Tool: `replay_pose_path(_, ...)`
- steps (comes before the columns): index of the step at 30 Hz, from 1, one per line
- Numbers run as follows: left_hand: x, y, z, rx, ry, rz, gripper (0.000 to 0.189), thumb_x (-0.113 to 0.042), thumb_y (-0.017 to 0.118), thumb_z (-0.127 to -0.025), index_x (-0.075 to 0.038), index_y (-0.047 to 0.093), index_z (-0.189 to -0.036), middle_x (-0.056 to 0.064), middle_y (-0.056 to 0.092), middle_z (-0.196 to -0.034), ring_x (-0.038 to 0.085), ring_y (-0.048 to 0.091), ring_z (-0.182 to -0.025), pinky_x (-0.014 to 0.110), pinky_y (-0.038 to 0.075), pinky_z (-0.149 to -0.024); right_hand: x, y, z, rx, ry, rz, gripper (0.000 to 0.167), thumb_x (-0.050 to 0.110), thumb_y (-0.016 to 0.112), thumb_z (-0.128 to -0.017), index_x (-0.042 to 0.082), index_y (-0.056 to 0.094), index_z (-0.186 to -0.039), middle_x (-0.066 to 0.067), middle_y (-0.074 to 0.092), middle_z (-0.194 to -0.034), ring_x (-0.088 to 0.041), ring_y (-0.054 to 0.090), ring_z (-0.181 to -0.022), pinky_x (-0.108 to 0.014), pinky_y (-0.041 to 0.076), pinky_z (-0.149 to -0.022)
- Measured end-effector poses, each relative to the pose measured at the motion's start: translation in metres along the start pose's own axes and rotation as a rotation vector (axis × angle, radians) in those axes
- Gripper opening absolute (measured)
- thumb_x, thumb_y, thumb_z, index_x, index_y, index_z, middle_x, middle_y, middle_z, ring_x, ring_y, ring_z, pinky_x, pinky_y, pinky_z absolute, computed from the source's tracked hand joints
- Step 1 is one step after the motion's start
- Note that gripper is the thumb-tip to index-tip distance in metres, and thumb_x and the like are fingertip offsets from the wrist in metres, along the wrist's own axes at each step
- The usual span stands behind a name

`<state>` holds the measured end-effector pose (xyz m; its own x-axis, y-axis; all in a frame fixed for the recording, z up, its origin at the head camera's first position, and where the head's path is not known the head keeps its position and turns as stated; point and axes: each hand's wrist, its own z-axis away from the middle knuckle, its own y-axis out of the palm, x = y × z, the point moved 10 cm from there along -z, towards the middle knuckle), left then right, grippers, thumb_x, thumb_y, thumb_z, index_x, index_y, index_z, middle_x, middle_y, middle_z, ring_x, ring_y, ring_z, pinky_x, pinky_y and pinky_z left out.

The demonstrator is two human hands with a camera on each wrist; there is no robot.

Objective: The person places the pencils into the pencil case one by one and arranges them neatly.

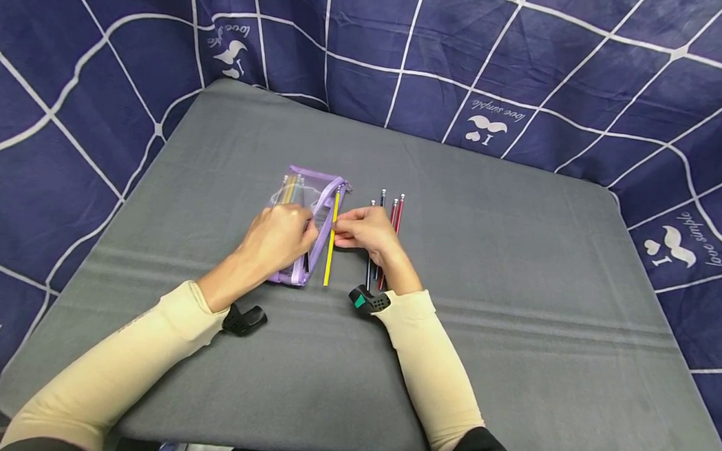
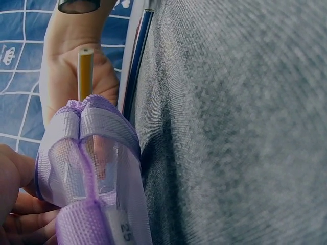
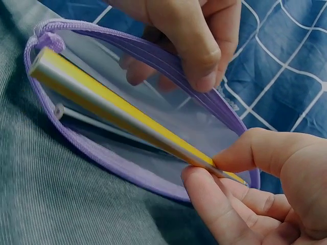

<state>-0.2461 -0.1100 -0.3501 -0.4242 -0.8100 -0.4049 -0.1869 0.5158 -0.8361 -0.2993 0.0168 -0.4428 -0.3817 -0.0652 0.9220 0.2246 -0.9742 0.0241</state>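
Observation:
A clear pencil pouch with purple zipper edging lies on the grey table, its mouth held apart. My left hand pinches one zipper edge between thumb and fingers, seen at the top of the right wrist view. Between thumb and fingertips, my right hand grips a yellow pencil with silver stripes. That pencil slants across the pouch's open mouth, its flat unsharpened end near the zipper corner. Inside the pouch, a dark pencil lies below the yellow one. More pencils show through the clear side beyond my left hand.
Right of the pouch, a red pencil and several others, such as a dark pencil, lie side by side, partly hidden under my right hand and wrist. A blue curtain with white grid lines borders the grey table.

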Motion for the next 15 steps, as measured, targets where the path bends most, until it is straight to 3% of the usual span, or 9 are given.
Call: replay_pose_path(15, -0.003, -0.001, 0.002, 0.006, 0.019, -0.026, 0.021, -0.006, 0.060, -0.084, -0.005, 0.055, -0.065, 0.009, 0.055, -0.064, 0.026, 0.053, -0.051, 0.046, 0.048, -0.049, -0.001, 0.019, -0.006, -0.015, -0.011, -0.078, 0.010, -0.013, 0.059, -0.086, -0.013, 0.062, -0.096, -0.010, 0.064, -0.071, -0.014, 0.065, -0.057, -0.025, 0.056, -0.060)
